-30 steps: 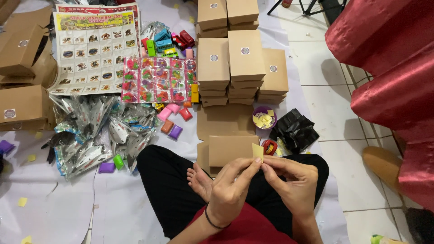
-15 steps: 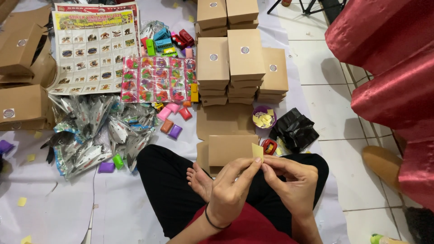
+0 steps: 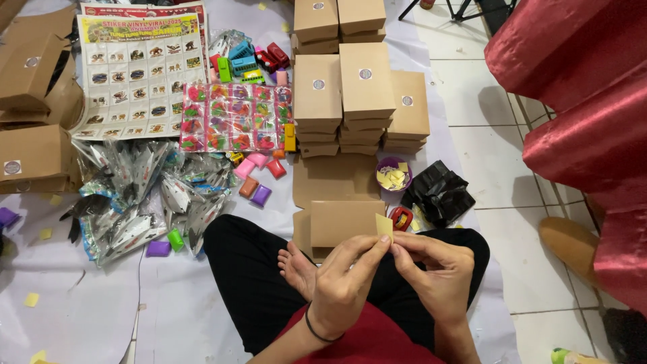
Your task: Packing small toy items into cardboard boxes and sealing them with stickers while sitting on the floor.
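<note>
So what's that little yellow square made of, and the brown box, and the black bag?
The little yellow square, pinched by the left hand and right hand, looks like thin matte paper: flat, with a crisp edge. The brown box looks like plain kraft cardboard, dull with sharp folds. The black bag seems to be shiny plastic film, since its crinkles catch the light.

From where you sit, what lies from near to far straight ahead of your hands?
Yellow paper slip pinched in both hands → flat brown box → unfolded cardboard → stacks of sealed brown boxes.
</note>
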